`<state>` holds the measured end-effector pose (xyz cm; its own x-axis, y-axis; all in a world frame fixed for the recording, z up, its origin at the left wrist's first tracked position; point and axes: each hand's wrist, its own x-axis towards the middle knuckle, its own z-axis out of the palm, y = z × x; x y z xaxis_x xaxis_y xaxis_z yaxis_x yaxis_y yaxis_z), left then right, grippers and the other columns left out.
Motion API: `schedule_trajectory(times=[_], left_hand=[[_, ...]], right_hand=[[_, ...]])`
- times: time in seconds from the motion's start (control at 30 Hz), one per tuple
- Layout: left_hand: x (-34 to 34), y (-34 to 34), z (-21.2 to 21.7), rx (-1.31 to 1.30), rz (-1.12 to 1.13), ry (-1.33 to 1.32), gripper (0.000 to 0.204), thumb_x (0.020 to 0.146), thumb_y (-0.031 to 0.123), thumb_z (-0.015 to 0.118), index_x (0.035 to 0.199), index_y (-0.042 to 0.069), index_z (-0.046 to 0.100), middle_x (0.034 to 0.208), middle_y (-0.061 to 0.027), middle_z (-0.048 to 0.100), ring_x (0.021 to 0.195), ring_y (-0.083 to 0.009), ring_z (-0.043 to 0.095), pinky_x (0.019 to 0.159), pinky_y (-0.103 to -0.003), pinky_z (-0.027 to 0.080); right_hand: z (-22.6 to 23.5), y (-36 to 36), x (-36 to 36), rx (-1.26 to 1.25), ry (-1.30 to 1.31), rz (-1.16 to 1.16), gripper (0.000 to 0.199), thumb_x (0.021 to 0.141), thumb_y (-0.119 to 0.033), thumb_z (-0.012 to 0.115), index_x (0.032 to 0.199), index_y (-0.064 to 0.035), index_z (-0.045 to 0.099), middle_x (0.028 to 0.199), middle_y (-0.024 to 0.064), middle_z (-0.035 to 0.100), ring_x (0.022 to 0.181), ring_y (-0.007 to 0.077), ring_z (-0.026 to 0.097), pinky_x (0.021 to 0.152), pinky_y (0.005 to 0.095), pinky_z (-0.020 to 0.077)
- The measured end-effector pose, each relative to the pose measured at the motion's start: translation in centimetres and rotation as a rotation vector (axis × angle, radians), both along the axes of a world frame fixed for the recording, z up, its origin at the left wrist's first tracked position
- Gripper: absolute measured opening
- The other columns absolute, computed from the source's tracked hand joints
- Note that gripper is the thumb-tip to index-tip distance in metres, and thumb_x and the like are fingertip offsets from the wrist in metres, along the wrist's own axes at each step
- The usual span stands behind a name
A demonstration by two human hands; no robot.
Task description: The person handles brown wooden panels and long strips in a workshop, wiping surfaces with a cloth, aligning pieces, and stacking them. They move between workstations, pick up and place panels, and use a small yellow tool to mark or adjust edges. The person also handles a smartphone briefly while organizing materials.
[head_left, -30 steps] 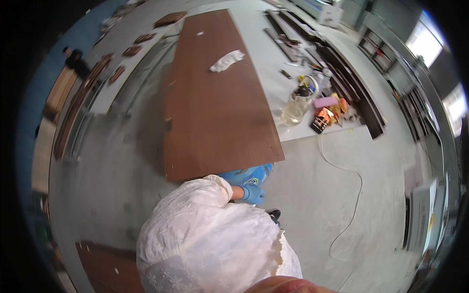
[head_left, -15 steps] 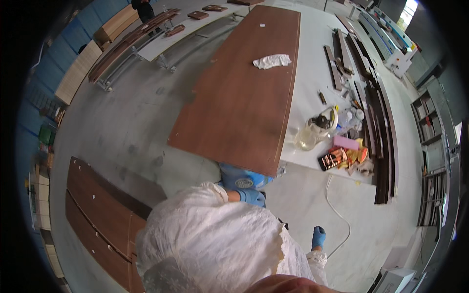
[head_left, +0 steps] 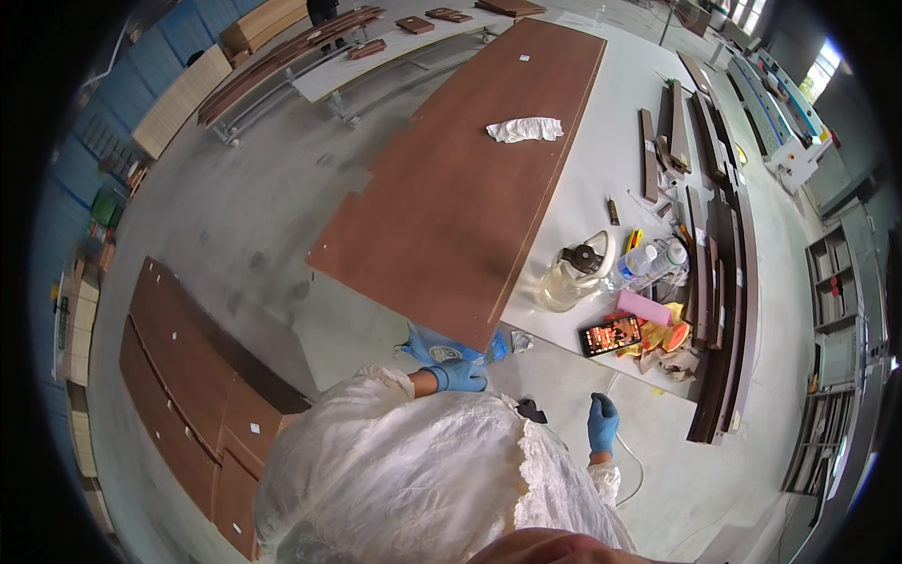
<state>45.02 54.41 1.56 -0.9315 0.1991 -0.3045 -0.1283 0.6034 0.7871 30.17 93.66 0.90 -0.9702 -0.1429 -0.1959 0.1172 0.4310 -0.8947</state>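
Observation:
My left hand point(head_left: 458, 376), in a blue glove, is at my waist just below the near end of a large brown panel point(head_left: 451, 188). Its fingers are curled in, and nothing shows in them. Behind it, a blue plastic bag point(head_left: 449, 346) hangs under the panel's edge. My right hand point(head_left: 602, 425), also blue-gloved, hangs beside my body over the floor, apart from the table. Its fingers are curled together with nothing visible in them. On the panel lies a crumpled white cloth point(head_left: 524, 130).
The white table point(head_left: 554, 324) holds a clear jug point(head_left: 564, 282), plastic bottles point(head_left: 639, 263), a phone point(head_left: 611, 336), a pink block point(head_left: 645, 307) and dark brown strips point(head_left: 723, 301). More brown panels point(head_left: 188, 376) lie at the left. A white cable point(head_left: 641, 479) runs across the floor.
The view has shifted, and the table's near end with the jug and phone now appears closer. My right hand has risen a little in the picture; the left stays at my waist.

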Motion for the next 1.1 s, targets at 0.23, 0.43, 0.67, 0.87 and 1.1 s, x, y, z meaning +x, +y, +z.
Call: schedule_trajectory(times=[0.23, 0.43, 0.67, 0.87, 1.1], left_hand=[[3.7, 4.5, -4.8, -0.095, 0.262, -0.229, 0.031, 0.097, 0.035, 0.055, 0.100, 0.009, 0.072, 0.098, -0.0172, 0.071, 0.090, -0.0317, 0.069, 0.081, -0.043, 0.052], [13.5, 6.2, -13.3, -0.205, 0.452, -0.180, 0.028, 0.094, 0.031, 0.056, 0.095, 0.009, 0.072, 0.097, -0.0176, 0.072, 0.091, -0.0330, 0.070, 0.079, -0.043, 0.053], [18.6, 10.5, -11.0, -0.004, 0.846, -0.515, 0.027, 0.089, 0.034, 0.062, 0.099, 0.010, 0.073, 0.099, -0.0180, 0.074, 0.086, -0.0367, 0.070, 0.075, -0.045, 0.053], [16.6, 10.2, -13.7, -0.233, 0.481, -0.335, 0.020, 0.089, 0.028, 0.063, 0.099, 0.012, 0.070, 0.101, -0.0167, 0.073, 0.092, -0.0356, 0.070, 0.076, -0.044, 0.054], [13.8, 9.3, -14.6, -0.292, 0.357, 0.085, 0.019, 0.091, 0.023, 0.063, 0.105, 0.012, 0.068, 0.103, -0.0150, 0.072, 0.098, -0.0341, 0.070, 0.081, -0.043, 0.056]], right_hand=[[5.1, 5.9, -10.9, 0.219, 0.315, 0.108, 0.029, 0.096, -0.014, 0.060, 0.117, 0.0022, 0.072, 0.116, 0.0194, 0.073, 0.109, 0.0319, 0.070, 0.099, 0.0388, 0.0512], [9.1, 10.7, -19.0, 0.799, 0.705, 0.134, 0.048, 0.087, -0.016, 0.065, 0.132, -0.0025, 0.059, 0.133, 0.0192, 0.063, 0.128, 0.0363, 0.055, 0.109, 0.0466, 0.0410], [8.3, 12.5, -26.4, 1.084, 0.721, -0.012, 0.067, 0.087, -0.036, 0.068, 0.143, -0.0038, 0.051, 0.150, 0.0177, 0.051, 0.144, 0.0358, 0.042, 0.118, 0.0525, 0.0302], [6.1, 11.7, -28.7, 1.066, 0.642, -0.052, 0.074, 0.083, -0.046, 0.072, 0.141, -0.0053, 0.050, 0.151, 0.0189, 0.050, 0.142, 0.0383, 0.043, 0.114, 0.0524, 0.0340], [5.1, 12.0, -30.2, 0.992, 0.757, -0.142, 0.065, 0.083, -0.043, 0.072, 0.133, -0.0047, 0.054, 0.140, 0.0193, 0.058, 0.130, 0.0356, 0.054, 0.100, 0.0470, 0.0469]])
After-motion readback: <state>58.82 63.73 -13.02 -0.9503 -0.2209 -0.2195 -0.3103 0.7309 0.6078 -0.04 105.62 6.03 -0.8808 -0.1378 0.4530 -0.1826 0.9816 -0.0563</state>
